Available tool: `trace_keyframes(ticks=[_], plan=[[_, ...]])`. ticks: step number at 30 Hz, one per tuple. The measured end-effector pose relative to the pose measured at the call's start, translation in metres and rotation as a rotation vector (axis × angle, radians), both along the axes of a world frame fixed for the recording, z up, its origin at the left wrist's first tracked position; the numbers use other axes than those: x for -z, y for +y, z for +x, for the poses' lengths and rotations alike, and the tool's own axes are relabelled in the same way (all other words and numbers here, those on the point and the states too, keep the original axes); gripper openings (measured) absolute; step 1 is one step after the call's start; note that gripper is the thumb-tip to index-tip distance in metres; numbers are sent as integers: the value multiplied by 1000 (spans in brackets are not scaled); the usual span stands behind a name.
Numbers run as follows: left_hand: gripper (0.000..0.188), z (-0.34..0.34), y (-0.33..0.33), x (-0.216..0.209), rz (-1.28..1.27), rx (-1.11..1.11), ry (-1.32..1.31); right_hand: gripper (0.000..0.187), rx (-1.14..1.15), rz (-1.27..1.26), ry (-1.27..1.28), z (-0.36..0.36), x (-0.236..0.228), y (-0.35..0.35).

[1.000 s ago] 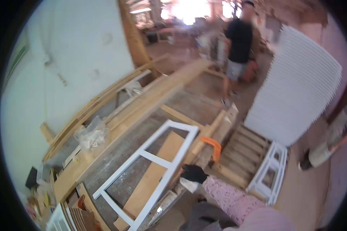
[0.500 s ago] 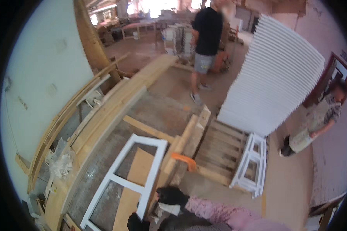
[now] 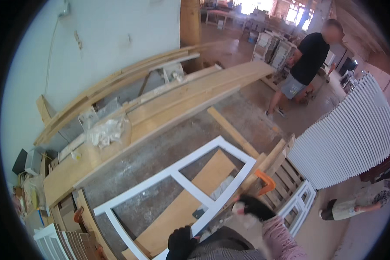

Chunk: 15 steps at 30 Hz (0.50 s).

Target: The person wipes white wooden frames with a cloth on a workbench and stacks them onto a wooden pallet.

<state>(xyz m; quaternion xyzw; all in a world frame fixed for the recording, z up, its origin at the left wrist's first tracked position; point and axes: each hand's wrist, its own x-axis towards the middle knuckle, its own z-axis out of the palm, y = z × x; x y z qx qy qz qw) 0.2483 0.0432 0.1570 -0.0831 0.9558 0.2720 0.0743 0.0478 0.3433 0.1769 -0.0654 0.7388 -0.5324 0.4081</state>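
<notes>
A white frame (image 3: pixel 142 189) with two openings lies tilted across the workbench in front of me. My left hand (image 3: pixel 181 243), in a black glove, is closed at its near rail, with most of the fingers hidden. Just off the frame's right end is my right hand (image 3: pixel 256 208), also black-gloved and below a pink patterned sleeve. It is somewhat blurred, with its fingers bent over a pale crumpled piece (image 3: pixel 243 218). Under the frame lies a tan board (image 3: pixel 173 216). A greyish-white scrap (image 3: pixel 223 187) and a small dark piece (image 3: pixel 198 213) show through the openings.
An orange clamp (image 3: pixel 266 182) grips the bench's right edge. Long planks (image 3: pixel 173 106) and crumpled plastic (image 3: pixel 108 132) lie along the far side. White frames (image 3: pixel 297 208) and a tall stack of white slats (image 3: pixel 346 136) stand at right. Two people (image 3: pixel 310 58), (image 3: pixel 364 199) stand beyond.
The view has swung left, so the bench and frame appear turned and shifted right. My right hand has moved away from my left hand, outward past the frame's edge.
</notes>
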Motion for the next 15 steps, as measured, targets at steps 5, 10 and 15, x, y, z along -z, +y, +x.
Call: trace_keyframes(ticks=[5, 10, 15], plan=[[53, -13, -17, -21, 47, 73, -57, 52, 435, 241, 762, -81, -17, 15], [48, -28, -33, 17, 494, 155, -239, 43, 435, 269, 1081, -164, -9, -22], [40, -7, -5, 17, 279, 199, 15, 52, -32, 866, 1029, -173, 135, 92]])
